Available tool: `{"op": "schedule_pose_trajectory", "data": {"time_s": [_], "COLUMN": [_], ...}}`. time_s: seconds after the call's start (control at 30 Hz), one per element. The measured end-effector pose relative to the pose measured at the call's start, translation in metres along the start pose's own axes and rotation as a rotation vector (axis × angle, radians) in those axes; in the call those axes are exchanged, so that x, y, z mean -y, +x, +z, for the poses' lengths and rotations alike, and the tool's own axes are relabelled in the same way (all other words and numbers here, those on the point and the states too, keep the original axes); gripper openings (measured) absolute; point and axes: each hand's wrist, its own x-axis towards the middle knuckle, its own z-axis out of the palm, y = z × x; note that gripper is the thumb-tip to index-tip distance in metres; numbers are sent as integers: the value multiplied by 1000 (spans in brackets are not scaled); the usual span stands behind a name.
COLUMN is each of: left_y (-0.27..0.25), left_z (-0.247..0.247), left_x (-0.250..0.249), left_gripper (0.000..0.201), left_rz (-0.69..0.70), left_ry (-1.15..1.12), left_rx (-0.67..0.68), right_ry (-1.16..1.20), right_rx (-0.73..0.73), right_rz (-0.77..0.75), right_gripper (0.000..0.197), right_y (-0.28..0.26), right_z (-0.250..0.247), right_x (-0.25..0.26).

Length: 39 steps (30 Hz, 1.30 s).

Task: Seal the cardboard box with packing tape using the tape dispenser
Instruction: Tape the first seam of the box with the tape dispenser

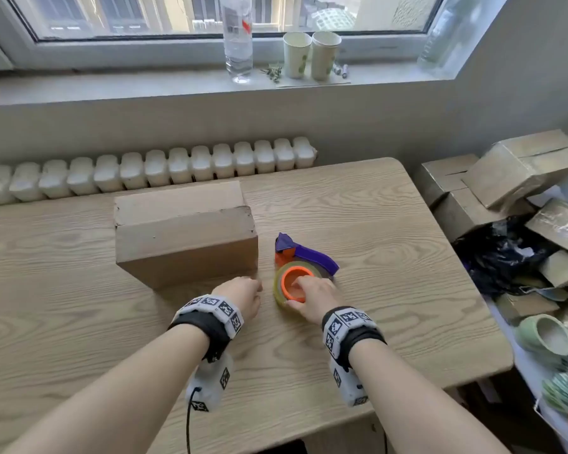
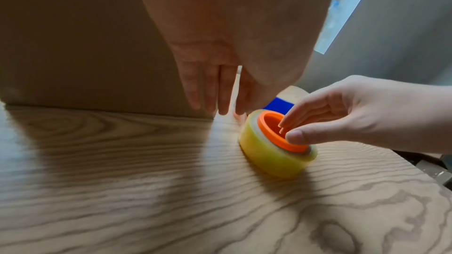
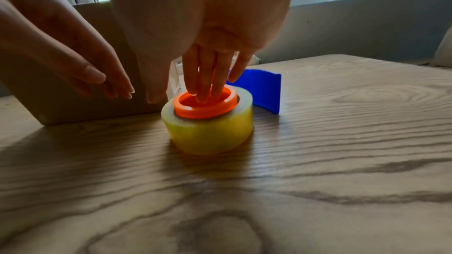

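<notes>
On the desk (image 1: 358, 204), right hand (image 1: 315, 298) dips straight fingers into the tape dispenser (image 1: 297, 273)'s orange hub; left hand (image 1: 241, 296) hovers flat beside the closed cardboard box (image 1: 184, 234).

Wood-grain table (image 1: 358, 198) sits right under a big window (image 1: 210, 14), daylight pouring in. White radiator (image 1: 151, 172) runs along the grey wall (image 1: 407, 119). Sill (image 1: 112, 83) has a bottle (image 1: 238, 37) and two paper cups (image 1: 310, 55).

Bottle label (image 1: 237, 19): print too blurred for me to read.
Wrist bands (image 1: 215, 306): black-and-white coded squares only; I read no words.
</notes>
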Motion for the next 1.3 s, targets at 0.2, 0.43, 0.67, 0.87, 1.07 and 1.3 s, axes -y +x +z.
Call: {"op": "schedule_pose_trajectory", "data": {"time_s": [0.2,0.43,0.67,0.87,1.07,1.3], "left_y": [0,-6,-23,-35,-51,-84], "left_z": [17,5,-45,-106,-157,-205], "left_x": [9,10,-10,-27,-22,20], "left_gripper": [38,36,33,32,34,33], "left_rz": [-13,24,60,52,24,0], "left_ry": [23,22,48,65,17,99], "left_rx": [46,-1,-46,-186,-317,-428], "right_ry": [-92,32,310,607,883,853], "right_rx": [-10,-8,-63,-109,-156,-171], "right_rz": [-7,63,69,24,-49,-151], "right_gripper": [34,26,20,17,15,27], "right_y": [3,1,-13,-12,-6,-1], "right_z": [17,3,-50,-121,-177,-203], "right_x": [5,6,-6,-9,27,83]}}
